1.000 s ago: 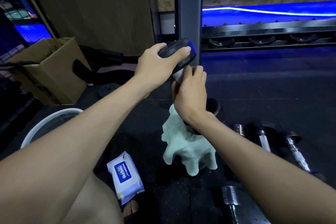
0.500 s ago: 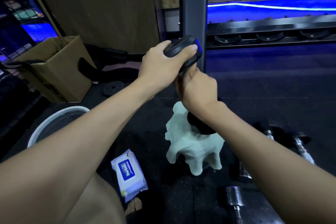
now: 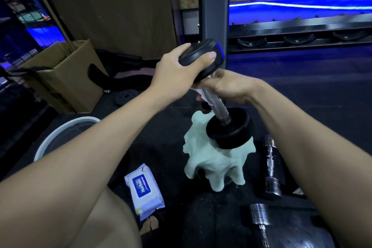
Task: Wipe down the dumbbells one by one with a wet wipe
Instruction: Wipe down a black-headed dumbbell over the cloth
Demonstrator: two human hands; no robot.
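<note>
Black rubber-headed dumbbell with knurled steel handle [image 3: 216,104] held tilted above the dark rubber floor [image 3: 302,90], lower head resting on a pale green crumpled cloth [image 3: 213,163]. Left hand [image 3: 179,70] grips the upper head, fingers curled over it. Right hand [image 3: 227,86] wraps a white wet wipe [image 3: 201,91] around the handle top. White-and-blue wipes packet [image 3: 144,189] on floor near the left knee; chrome dumbbells [image 3: 270,167] just right of the cloth.

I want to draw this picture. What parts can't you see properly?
Head view only:
- Wet wipe: mostly hidden inside the right hand.
- Dumbbell handle top: covered by that hand.
- Its upper head: partly under the left hand.
- Pale green cloth: whatever it drapes over is hidden.
- Chrome dumbbell: cut off by the bottom edge.
</note>
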